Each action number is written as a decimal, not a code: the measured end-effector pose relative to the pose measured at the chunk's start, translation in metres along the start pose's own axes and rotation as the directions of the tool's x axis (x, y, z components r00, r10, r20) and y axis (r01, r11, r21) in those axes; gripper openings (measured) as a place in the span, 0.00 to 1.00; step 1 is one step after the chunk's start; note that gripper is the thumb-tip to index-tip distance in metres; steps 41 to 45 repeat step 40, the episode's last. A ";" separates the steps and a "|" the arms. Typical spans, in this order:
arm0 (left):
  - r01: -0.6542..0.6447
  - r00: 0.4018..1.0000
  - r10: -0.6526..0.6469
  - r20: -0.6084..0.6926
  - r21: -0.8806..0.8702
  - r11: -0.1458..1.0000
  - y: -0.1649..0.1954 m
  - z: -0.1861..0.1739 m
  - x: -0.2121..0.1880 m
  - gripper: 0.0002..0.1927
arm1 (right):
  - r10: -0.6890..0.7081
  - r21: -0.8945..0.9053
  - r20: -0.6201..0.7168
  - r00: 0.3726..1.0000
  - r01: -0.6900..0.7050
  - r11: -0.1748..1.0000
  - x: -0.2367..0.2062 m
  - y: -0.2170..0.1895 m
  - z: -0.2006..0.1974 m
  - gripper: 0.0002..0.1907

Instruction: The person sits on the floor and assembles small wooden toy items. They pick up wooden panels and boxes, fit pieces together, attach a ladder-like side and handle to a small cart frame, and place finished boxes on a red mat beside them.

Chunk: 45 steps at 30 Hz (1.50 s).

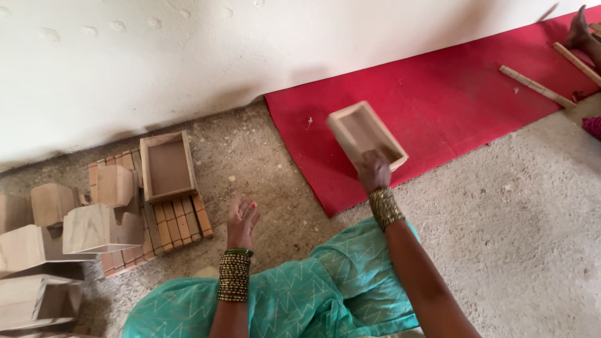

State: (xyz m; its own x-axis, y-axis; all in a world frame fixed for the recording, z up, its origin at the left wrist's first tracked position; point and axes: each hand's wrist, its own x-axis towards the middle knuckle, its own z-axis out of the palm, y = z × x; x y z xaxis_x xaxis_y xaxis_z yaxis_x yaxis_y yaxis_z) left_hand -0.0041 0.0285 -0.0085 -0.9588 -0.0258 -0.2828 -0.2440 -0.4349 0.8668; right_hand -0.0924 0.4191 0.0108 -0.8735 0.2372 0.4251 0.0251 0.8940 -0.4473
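fingers of the right hand (374, 170) clamp the near end of an open wooden box (366, 135), which is lifted and tilted over the red mat (451, 106), its hollow facing up and away from the grip. left hand (241, 219) hangs empty, fingers loosely spread, above the gritty floor (513, 225). just beyond and to the left of that hand, a second wooden box (166, 165) sits on a slatted wooden panel (178, 222). further left of it lie stacked wooden blocks (94, 225). far beyond the held box, wooden sticks (537, 87) rest on the mat.
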 end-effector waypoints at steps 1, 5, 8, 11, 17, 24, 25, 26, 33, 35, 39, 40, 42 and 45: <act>0.012 1.000 -0.012 -0.024 0.029 1.000 -0.004 0.000 0.003 0.44 | -0.056 -0.043 -0.061 0.997 0.054 0.998 0.009 0.007 -0.005 0.10; 0.037 0.999 -0.037 -0.009 0.064 0.997 -0.017 0.004 0.011 0.42 | -0.160 -0.171 -0.139 0.977 0.136 0.976 0.023 0.021 -0.009 0.12; 0.051 0.999 -0.049 -0.023 0.090 0.995 -0.020 0.004 0.012 0.42 | -0.162 -0.230 -0.162 0.973 0.123 0.966 0.024 0.022 -0.004 0.12; 0.054 0.998 -0.053 -0.015 0.091 0.994 -0.020 0.003 0.012 0.42 | -0.145 -0.202 -0.110 0.983 0.120 0.972 0.027 0.028 0.003 0.12; 0.046 0.999 -0.046 -0.002 0.098 0.994 -0.020 0.003 0.012 0.42 | -0.148 -0.243 -0.088 0.985 0.123 0.962 0.029 0.044 0.008 0.13; 0.037 0.999 -0.040 0.017 0.125 0.991 -0.021 0.002 0.012 0.42 | -0.131 -0.160 -0.020 0.991 0.126 0.979 0.031 0.053 0.003 0.13; 0.037 0.999 -0.039 0.019 0.123 0.992 -0.020 0.002 0.011 0.43 | -0.133 -0.156 -0.011 0.991 0.130 0.979 0.032 0.053 0.001 0.13; 0.037 0.999 -0.040 0.016 0.129 0.991 -0.019 0.002 0.011 0.43 | -0.138 -0.151 -0.002 0.990 0.136 0.979 0.033 0.054 0.000 0.14; 0.048 0.999 -0.049 0.002 0.136 0.990 -0.020 0.003 0.012 0.43 | -0.123 -0.180 -0.007 0.992 0.120 0.976 0.034 0.051 0.001 0.14; 0.054 0.999 -0.054 -0.001 0.142 0.988 -0.020 0.002 0.011 0.43 | -0.165 -0.197 -0.055 0.985 0.151 0.969 0.033 0.049 0.003 0.15; 0.053 0.999 -0.053 0.001 0.148 0.988 -0.020 0.001 0.011 0.44 | -0.104 -0.165 -0.017 0.994 0.100 0.981 0.036 0.050 0.004 0.13; 0.053 0.999 -0.054 0.001 0.146 0.988 -0.020 0.000 0.011 0.44 | -0.082 -0.160 0.004 0.997 0.081 0.984 0.036 0.050 0.004 0.13; 0.053 0.999 -0.054 0.001 0.146 0.988 -0.020 0.000 0.011 0.44 | -0.082 -0.160 0.004 0.997 0.081 0.984 0.036 0.050 0.004 0.13; 0.053 0.999 -0.054 0.001 0.146 0.988 -0.020 0.000 0.011 0.44 | -0.082 -0.160 0.004 0.997 0.081 0.984 0.036 0.050 0.004 0.13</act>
